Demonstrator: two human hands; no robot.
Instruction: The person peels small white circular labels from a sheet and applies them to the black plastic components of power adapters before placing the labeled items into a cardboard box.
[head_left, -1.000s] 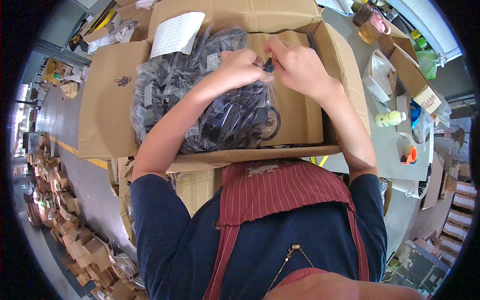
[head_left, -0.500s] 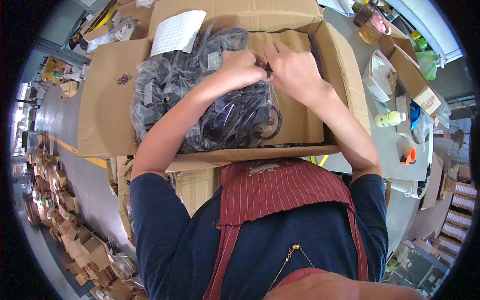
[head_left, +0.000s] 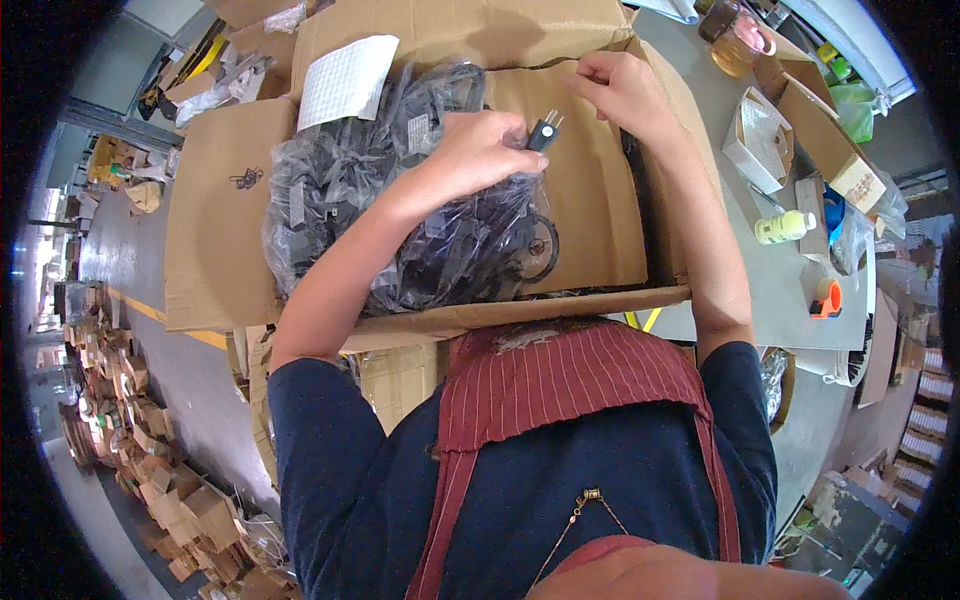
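Note:
My left hand [head_left: 475, 150] grips a black power plug [head_left: 543, 134] between thumb and fingers, its metal prongs pointing up and away. The plug is held above several clear plastic bags of black cables [head_left: 340, 205], which fill the left part of an open cardboard box [head_left: 500, 316]. A black round cable loop [head_left: 540, 250] shows at the bags' right edge. Over the box's right side, apart from the plug, my right hand [head_left: 632, 95] is raised with fingers curled together. Whatever its fingertips may hold is hidden. Brown cardboard [head_left: 590, 200] lies inside the box below it.
A white label sheet [head_left: 345, 82] rests on the bags' far left. On the table to the right are a small white box [head_left: 757, 140], a pale yellow bottle [head_left: 785, 227], an orange tape dispenser [head_left: 826, 298] and a jug [head_left: 740, 48]. Cardboard boxes [head_left: 190, 500] are piled at lower left.
My hands were together at the plug's place; my right hand has moved away to the upper right. The plug now shows plainly in my left hand.

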